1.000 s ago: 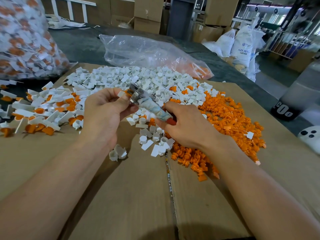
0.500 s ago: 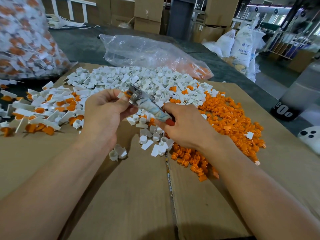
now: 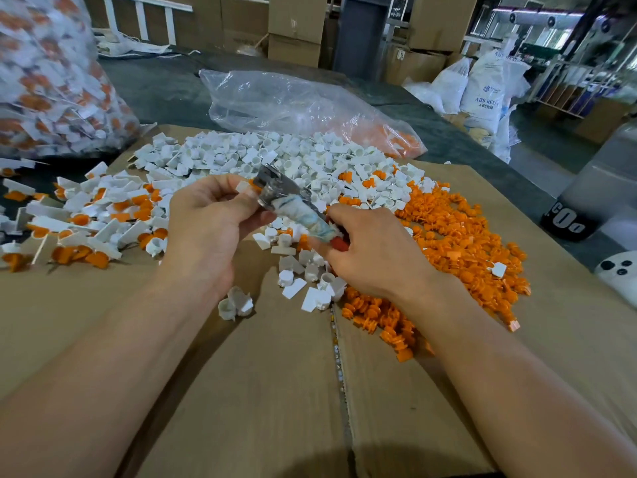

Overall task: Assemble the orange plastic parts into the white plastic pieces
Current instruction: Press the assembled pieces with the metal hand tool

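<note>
At centre frame the left hand [image 3: 210, 222] pinches a white piece [image 3: 242, 186] with an orange part [image 3: 255, 183] at its edge, the right hand [image 3: 372, 251] grips a tape-wrapped tool [image 3: 298, 217] whose metal head meets it: seemingly the pressing-in step, needing a firm, square push next

Flattened cardboard sheet [image 3: 275, 391] covers near part of dark table [image 3: 165, 94]. Crumpled clear plastic bag [image 3: 286, 101] lies at cardboard's far edge. Stacked cardboard boxes [image 3: 296, 25] at back. White printed sacks [image 3: 482, 91] far right. Grey container [image 3: 599, 188] at right edge, black base, white lettering. Near it, white rounded object [image 3: 620, 281] with black dots, possibly a toy.
</note>
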